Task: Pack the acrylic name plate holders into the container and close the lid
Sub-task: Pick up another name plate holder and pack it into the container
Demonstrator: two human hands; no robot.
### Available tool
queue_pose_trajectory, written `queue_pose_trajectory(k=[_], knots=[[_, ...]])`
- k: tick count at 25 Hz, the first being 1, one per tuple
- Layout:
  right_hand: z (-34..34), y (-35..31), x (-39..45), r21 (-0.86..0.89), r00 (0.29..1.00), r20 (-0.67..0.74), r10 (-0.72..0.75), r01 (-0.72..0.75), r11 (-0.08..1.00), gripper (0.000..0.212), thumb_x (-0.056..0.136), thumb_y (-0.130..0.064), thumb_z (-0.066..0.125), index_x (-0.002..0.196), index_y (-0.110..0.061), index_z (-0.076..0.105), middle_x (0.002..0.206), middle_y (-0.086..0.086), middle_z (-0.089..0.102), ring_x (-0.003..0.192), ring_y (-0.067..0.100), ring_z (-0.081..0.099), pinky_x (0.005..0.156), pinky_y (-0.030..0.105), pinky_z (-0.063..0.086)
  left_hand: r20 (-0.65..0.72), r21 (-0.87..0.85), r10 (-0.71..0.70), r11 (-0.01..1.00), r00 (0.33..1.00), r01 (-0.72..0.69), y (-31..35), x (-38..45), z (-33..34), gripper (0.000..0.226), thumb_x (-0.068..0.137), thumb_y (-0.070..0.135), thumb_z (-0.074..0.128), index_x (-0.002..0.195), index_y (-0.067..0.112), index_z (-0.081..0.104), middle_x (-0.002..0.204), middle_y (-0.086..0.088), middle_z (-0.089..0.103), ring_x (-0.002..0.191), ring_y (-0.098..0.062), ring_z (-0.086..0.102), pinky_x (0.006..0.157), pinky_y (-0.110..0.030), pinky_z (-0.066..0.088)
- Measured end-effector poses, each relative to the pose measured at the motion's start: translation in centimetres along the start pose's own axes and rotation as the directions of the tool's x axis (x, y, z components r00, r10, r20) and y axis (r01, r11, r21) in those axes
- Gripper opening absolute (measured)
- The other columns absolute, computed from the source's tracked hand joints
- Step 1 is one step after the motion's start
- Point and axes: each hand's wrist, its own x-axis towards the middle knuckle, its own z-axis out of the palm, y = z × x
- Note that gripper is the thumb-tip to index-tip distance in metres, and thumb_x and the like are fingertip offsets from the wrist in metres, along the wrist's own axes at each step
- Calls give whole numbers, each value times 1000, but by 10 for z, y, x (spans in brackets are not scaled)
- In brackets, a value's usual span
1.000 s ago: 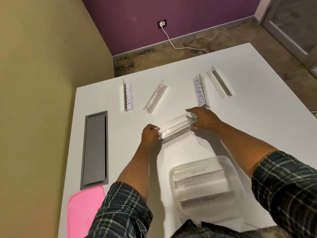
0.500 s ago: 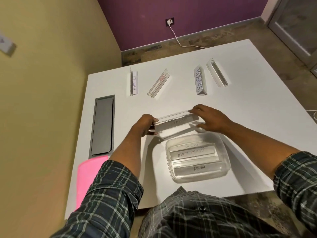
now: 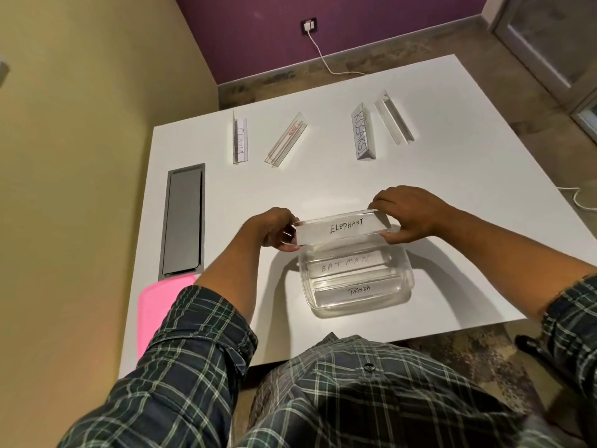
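Since a second ago the ELEPHANT holder (image 3: 344, 231) has been carried nearer to hover over the container (image 3: 407, 279), left hand (image 3: 274, 229) and right hand (image 3: 405, 213) fingers clamped on its ends, the best hold for light, stiff, slippery acrylic.

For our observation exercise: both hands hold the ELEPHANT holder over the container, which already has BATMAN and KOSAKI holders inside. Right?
Not quite. In the head view, the container holds BATMAN and PANDA; KOSAKI lies on the table. Both hands do hold ELEPHANT.

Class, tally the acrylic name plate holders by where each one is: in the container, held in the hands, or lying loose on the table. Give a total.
In the clear container: 2, BATMAN and PANDA
Held in both hands: 1, ELEPHANT
Loose on the table: 4
Total: 7
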Motion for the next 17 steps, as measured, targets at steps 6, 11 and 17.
queue_pose_trajectory(k=[6, 11, 17], knots=[[7, -4, -25, 46, 995, 64, 70, -73, 996, 49, 75, -42, 72, 115, -14, 65, 100, 1, 68, 85, 27, 66, 67, 34, 54, 14, 424, 299, 863, 954, -276, 2, 0, 26, 45, 90, 51, 65, 90, 6, 67, 85, -7, 65, 73, -19, 62, 68, -29, 51], [17, -9, -36, 121, 996, 48, 69, -74, 990, 49, 74, -40, 74, 116, -16, 64, 95, -4, 65, 82, 22, 64, 63, 32, 52, 68, 696, 495, 599, 866, -397, -8, -1, 32, 51, 63, 54, 87, 96, 18, 73, 95, 2, 72, 86, -14, 65, 69, -23, 50], [32, -15, -35, 59, 997, 65, -33, 29, 998, 52, 78, -36, 77, 118, -6, 65, 99, 6, 69, 80, 29, 66, 67, 34, 54, 96, 794, 505, 482, 858, -372, -30, 4, 37, 60, 55, 55, 91, 99, 21, 69, 97, 4, 70, 89, -14, 65, 76, -29, 54]])
